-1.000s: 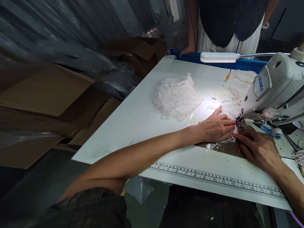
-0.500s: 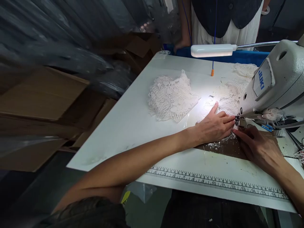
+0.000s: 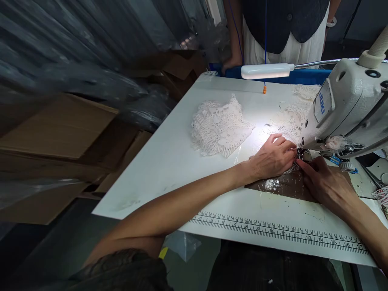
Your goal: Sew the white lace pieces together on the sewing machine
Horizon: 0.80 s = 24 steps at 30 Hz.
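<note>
White lace lies under and behind my left hand, beside the needle area of a white sewing machine. That hand rests palm down on the lace, its fingers bent and close together, pressing the fabric near the presser foot. On the other side of the foot, my right hand has its thumb and index finger pinched at the lace edge; its other fingers are curled under. A separate heap of white lace sits to the left on the white table.
A lamp hangs over the table's back, near an orange cord end. Behind stands a person. Scissors lie at the right. Cardboard boxes fill the left side. A printed ruler runs along the front edge.
The view has shifted slightly. My left hand's outstretched finger has drawn in beside the others, and less lace shows between my hands in front of the foot.
</note>
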Motion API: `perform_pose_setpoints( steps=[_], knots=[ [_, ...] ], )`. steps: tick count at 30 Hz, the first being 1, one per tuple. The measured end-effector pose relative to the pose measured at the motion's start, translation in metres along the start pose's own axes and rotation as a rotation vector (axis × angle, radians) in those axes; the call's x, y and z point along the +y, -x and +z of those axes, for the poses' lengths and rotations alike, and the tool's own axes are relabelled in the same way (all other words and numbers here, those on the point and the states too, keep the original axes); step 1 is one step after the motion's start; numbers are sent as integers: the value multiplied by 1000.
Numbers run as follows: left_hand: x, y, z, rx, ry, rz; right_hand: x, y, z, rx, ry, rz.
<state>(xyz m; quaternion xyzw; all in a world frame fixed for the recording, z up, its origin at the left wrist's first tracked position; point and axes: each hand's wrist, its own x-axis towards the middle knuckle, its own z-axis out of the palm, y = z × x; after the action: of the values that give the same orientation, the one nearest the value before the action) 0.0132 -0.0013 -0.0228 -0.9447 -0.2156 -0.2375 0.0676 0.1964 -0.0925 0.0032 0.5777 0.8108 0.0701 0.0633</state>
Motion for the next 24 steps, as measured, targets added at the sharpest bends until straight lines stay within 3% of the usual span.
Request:
perform_pose_setpoints(
  steps=[4, 11, 19, 24],
  knots=[
    [-4, -1, -2, -56, 155, 76, 3, 3, 7, 61, -65, -6],
    [-8, -2, -9, -96, 275, 76, 20, 6, 18, 315, -518, 138],
    [-3, -4, -8, -111, 281, -14, 17, 4, 14, 310, -607, 212],
    [-1, -1, -2, -41, 255, -78, 17, 4, 13, 296, -642, 204]
  ],
)
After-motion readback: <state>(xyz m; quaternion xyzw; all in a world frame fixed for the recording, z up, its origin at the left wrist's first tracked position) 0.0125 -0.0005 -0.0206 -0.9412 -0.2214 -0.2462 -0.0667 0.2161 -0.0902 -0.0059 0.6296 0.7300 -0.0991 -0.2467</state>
